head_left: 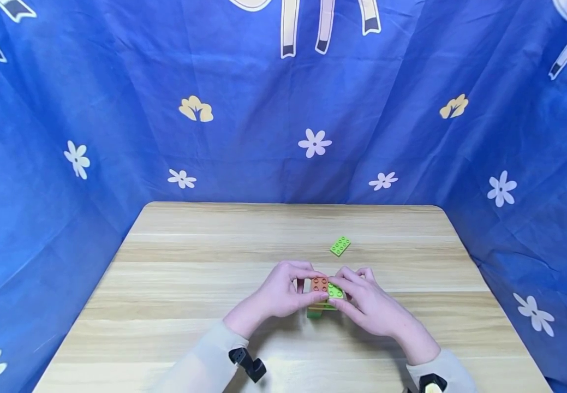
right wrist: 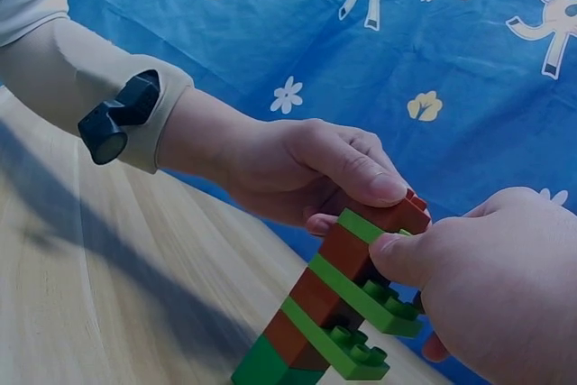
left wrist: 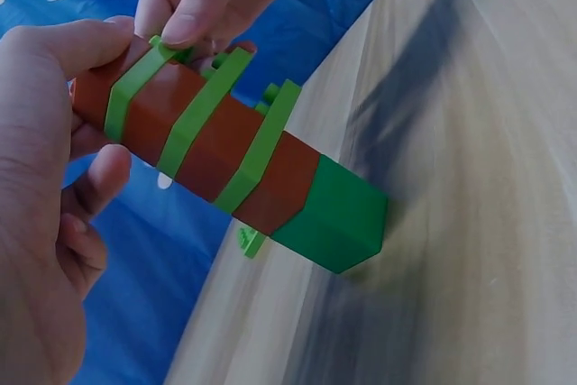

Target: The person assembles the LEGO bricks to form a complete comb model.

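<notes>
A tower of toy building bricks stands upright on the table. Its base is a dark green brick (left wrist: 334, 223), with reddish-brown bricks and light green plates alternating above. Each plate juts out to one side, its studs showing in the right wrist view. My left hand (head_left: 285, 289) grips the top brown brick (head_left: 320, 283) between thumb and fingers. From the other side, my right hand (head_left: 374, 303) pinches the overhanging end of the uppermost green plate (head_left: 335, 290). Thumbs and fingertips of both hands meet close together at the tower's top.
Just behind the tower, a loose light green plate (head_left: 340, 246) lies studs up on the wooden table (head_left: 190, 262). Blue patterned cloth (head_left: 263, 147) surrounds the table at the back and both sides. A dark wrist camera (head_left: 247, 364) sits on the left sleeve.
</notes>
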Action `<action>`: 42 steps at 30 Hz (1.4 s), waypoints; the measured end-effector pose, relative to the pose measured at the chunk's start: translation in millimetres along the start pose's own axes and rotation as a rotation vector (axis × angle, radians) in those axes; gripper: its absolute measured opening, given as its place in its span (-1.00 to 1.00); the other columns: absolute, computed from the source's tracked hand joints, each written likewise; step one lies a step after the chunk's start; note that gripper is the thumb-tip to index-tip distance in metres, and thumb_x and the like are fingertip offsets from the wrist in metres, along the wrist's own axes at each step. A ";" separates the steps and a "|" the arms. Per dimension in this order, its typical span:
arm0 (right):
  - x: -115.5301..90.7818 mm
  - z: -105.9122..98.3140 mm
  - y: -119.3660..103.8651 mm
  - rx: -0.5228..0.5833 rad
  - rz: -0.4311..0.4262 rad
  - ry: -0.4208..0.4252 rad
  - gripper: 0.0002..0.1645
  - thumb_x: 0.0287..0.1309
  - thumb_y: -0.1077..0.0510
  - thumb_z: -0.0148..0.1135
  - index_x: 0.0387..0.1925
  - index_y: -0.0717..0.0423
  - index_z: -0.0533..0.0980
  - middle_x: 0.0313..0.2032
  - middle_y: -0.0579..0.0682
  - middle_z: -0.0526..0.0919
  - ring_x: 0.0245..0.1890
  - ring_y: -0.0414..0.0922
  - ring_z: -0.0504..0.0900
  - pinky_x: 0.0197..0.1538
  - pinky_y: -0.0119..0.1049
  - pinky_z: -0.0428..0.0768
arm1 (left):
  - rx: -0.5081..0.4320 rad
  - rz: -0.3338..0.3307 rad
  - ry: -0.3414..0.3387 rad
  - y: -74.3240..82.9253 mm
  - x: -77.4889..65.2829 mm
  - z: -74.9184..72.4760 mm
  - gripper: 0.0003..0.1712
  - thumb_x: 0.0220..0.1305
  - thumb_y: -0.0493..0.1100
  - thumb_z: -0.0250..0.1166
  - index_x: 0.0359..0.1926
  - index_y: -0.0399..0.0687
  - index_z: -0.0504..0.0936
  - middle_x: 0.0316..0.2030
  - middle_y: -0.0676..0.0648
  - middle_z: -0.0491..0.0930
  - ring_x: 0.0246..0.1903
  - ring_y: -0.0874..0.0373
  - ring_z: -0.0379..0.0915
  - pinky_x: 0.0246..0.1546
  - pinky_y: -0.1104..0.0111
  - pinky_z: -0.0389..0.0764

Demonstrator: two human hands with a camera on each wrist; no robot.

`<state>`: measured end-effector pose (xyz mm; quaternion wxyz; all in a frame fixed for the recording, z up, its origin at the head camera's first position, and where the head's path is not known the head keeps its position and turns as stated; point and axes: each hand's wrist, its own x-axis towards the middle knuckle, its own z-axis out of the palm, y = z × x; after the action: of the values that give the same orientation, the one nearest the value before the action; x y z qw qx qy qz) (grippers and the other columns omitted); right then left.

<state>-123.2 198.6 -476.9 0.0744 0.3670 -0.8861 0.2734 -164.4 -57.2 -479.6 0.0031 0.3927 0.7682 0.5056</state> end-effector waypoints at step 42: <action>4.2 -29.2 29.2 0.093 0.059 0.018 -0.48 0.53 -0.05 0.25 0.44 -0.19 0.49 0.01 -0.31 0.54 -0.16 -0.24 0.51 -0.16 -0.20 0.51 | -0.010 0.029 0.039 -6.0 -5.0 6.0 -0.60 0.23 0.01 0.61 0.03 -0.05 0.83 -0.32 0.23 0.67 -0.56 0.30 0.45 -0.58 0.40 0.54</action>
<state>-148.4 228.7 -463.5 0.0570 0.3415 -0.8821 0.3195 -162.1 -56.7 -489.2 -0.0175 0.3937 0.7598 0.5171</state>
